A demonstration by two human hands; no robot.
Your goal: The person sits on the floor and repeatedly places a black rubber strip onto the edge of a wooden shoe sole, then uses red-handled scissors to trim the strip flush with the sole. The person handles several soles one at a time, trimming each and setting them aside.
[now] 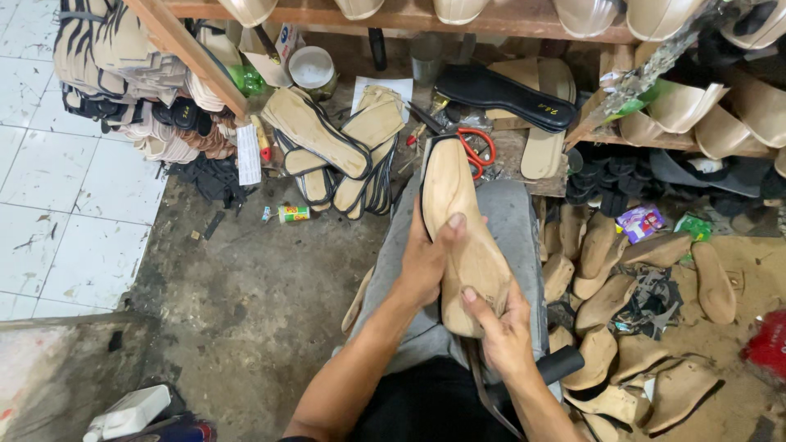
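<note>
Gripping the pale wooden shoe last with its dark-edged insole point(458, 229), my left hand point(426, 262) wraps its middle, my right hand point(503, 327) closes round the heel; it looks stiff, solid, smooth.

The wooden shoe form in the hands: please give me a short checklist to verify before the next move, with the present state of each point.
1. Left hand holds the wooden shoe form at its middle: ok.
2. Right hand supports the near end: ok.
3. Form rests over the grey cloth on the lap: ok.
4. Red-handled scissors lie beyond the form, away from both hands: ok.
5. Black edging seated fully around the form: cannot tell.
</note>
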